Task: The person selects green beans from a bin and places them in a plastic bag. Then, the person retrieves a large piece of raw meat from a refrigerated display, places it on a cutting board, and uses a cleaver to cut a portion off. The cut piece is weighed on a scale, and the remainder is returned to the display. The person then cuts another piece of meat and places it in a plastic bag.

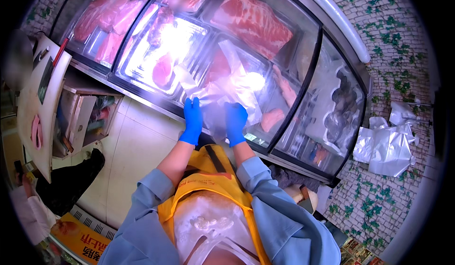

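My left hand (192,121), in a blue glove, grips one side of a thin translucent plastic bag (233,85). Opposite it my right hand (236,122), gloved the same way, pinches the bag's other side. The bag spreads out above the glass-sided meat display case, its handle loops pointing away from me. Whether anything lies inside it, I cannot tell. Beyond the bag, a large slab of ribbed raw meat (254,23) fills a clear tray. A small cut of meat (162,69) rests in a brightly lit tray (142,74) to the left. Part of another cut shows behind the bag.
More plastic bags (387,147) hang on the ivy-and-brick patterned wall at right. Dark poultry (341,108) lies in the case's right section. At left stand a cutting board (39,105) with a pink band (36,131) and a wooden cabinet (85,112). A person (32,208) is at lower left.
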Available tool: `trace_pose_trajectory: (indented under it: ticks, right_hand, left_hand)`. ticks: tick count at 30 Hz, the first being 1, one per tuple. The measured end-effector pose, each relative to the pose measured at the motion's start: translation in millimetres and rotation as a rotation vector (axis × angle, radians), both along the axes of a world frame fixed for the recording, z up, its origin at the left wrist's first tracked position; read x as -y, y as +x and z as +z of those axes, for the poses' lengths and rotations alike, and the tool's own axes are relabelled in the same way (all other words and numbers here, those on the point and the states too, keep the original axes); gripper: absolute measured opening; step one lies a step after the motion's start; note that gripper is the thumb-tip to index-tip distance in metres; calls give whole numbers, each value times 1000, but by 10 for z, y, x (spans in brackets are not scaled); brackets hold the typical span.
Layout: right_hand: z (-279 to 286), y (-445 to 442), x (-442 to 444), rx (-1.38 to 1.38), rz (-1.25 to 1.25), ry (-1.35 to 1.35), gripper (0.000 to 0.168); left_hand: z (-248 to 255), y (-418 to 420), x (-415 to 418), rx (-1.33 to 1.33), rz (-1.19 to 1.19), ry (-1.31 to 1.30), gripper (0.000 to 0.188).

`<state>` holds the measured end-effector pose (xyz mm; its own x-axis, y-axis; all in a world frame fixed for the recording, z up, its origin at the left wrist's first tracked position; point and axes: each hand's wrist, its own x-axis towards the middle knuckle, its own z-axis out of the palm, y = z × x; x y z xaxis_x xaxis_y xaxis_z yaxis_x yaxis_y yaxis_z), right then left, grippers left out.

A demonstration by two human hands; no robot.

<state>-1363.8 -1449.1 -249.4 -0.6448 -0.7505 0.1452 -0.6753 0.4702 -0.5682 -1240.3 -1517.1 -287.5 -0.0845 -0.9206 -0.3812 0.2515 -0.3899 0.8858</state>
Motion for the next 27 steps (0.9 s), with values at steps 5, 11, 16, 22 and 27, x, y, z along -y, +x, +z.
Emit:
trace_pose_trajectory:
  ticks: [5,11,16,22,27]
  right_hand:
    - [119,-44,-130,225,-154,-32,27]
    - [437,-150,-102,-602,635,108,34]
    - [723,-430,133,69,172,-282,27]
    - [1493,167,584,1278,516,-61,16]
    - [2000,570,939,1122,524,-201,23]
  left_hand:
    - [303,-28,-51,118,32,-17,22]
    - [207,-38,-58,196,-4,-29,27]
    - [437,38,29,-368,-45,204,31]
    - [890,403,119,-58,-232,29,37]
    - [1745,1130,53,260,-45,-277,26]
